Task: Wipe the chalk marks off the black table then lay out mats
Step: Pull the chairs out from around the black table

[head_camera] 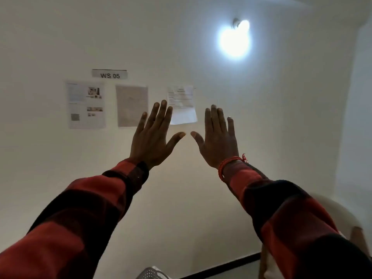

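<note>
Your left hand (150, 137) is raised flat toward the wall, fingers spread and holding nothing, and your right hand (218, 137) beside it is just as flat and empty. The black table, its chalk marks and the mats are all out of view. Looking this high, you risk reaching down blind and knocking the white perforated basket (152, 273) or the chair (342, 214) below.

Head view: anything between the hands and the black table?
Cannot tell: no black table is in view. Left hand and right hand are raised, open and empty, before a white wall with a "WS 05" sign and taped papers.
</note>
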